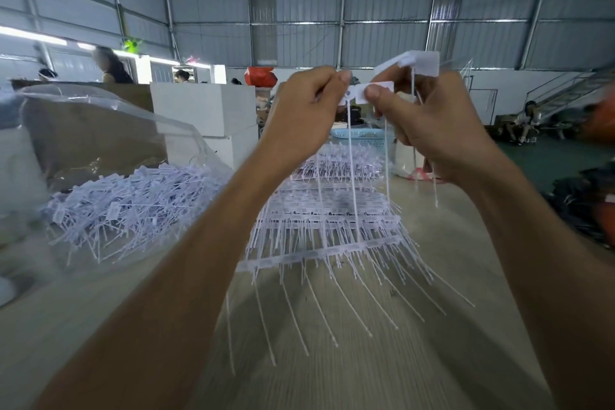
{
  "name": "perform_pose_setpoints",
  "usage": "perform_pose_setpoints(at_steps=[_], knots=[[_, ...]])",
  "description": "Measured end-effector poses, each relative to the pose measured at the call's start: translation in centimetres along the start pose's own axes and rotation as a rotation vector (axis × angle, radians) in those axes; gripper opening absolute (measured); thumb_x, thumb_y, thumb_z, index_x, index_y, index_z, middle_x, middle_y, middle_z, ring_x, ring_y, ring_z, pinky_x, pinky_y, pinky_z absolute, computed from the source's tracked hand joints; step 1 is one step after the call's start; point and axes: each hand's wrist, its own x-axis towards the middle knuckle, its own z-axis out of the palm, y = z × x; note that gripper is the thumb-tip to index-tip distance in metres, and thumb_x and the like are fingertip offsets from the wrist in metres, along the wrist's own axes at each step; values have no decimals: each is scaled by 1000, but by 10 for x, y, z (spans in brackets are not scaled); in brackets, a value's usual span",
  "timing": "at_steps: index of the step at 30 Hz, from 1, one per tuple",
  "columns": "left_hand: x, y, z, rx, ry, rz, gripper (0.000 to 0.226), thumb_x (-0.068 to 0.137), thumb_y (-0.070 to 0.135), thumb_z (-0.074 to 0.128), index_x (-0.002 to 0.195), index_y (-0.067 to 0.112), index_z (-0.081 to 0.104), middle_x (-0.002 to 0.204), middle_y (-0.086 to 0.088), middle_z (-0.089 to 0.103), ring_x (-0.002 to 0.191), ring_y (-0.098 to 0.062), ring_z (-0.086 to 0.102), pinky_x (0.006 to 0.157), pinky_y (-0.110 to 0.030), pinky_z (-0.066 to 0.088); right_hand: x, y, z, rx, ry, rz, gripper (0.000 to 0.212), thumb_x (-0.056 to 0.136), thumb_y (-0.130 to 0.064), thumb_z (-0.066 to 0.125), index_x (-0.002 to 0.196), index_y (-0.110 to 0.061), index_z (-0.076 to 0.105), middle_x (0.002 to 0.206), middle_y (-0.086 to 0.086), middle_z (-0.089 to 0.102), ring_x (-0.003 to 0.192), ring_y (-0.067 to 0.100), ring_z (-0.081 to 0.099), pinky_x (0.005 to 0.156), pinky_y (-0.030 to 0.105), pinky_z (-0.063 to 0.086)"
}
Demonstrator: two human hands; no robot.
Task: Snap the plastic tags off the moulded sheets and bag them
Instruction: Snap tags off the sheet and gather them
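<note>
Your left hand (pixel 307 110) and right hand (pixel 429 123) are raised side by side above the table (pixel 449 326), each pinching the white strip of tags (pixel 372 91) between thumb and curled fingers, its thin tails hanging down. The stack of moulded sheets (pixel 329 210) lies directly beneath your hands, tails fanned toward you. The clear bag (pixel 109 130) of loose tags (pixel 126 206) sits at your left forearm, with bare tabletop to the right.
</note>
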Motion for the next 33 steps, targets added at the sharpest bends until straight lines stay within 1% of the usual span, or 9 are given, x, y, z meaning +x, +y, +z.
perform_pose_setpoints(at_steps=[4,7,11,13,18,21,25,27,33], knots=[[1,0,-7,2,-19,-70,45,105,26,51,61,17,44,58,3,39,57,-14,39,60,-32,33,2,1,7,-307,11,-110,16,93,-26,71,94,-11,66,88,-6,66,83,9,66,78,33,57],[1,0,-9,-30,-33,-112,41,105,24,50,68,6,50,60,-3,39,56,-16,36,60,-32,30,3,3,11,-429,37,-274,22,93,-23,70,92,-2,62,79,-19,57,72,-1,58,68,12,45],[1,1,-8,-136,-25,-191,47,106,25,49,75,-11,53,67,-12,41,52,-15,37,53,-27,30,1,10,16,-595,100,-546,7,92,-3,71,93,-2,64,81,-4,54,69,2,45,62,16,35],[0,2,-9,-140,-17,-169,49,106,25,49,85,-19,57,70,-13,43,57,-16,39,53,-24,33,0,13,20,-445,140,-457,12,93,-11,72,95,-2,63,82,-9,56,71,-3,53,65,9,39],[-1,9,-8,-78,-17,-81,45,106,23,48,76,-8,57,63,-8,45,57,-15,39,59,-27,33,-3,15,20,-23,77,-68,25,88,-19,77,109,-14,66,98,3,72,84,13,70,73,28,60],[-1,7,-8,-67,-20,-67,42,106,24,48,73,-1,56,62,-4,45,58,-17,41,60,-30,35,-3,22,16,134,4,84,28,89,-22,77,113,-11,69,71,-8,66,51,1,54,47,16,43],[0,-1,-7,64,20,-12,41,105,28,49,66,14,50,57,2,44,55,-16,41,57,-33,37,0,32,14,361,-130,261,41,85,-26,78,110,4,66,77,15,38,47,7,26,41,20,25],[-2,-4,-6,303,18,79,38,105,33,47,69,20,50,59,3,47,60,-17,46,63,-37,41,0,35,13,366,-165,363,55,79,-30,81,107,14,64,78,16,40,44,7,25,39,19,25],[-9,-5,1,799,52,468,7,92,10,69,87,14,71,71,-8,69,73,-34,61,75,-48,44,-2,42,7,146,-137,448,30,86,-29,77,80,0,76,53,0,52,38,7,29,36,17,27]])
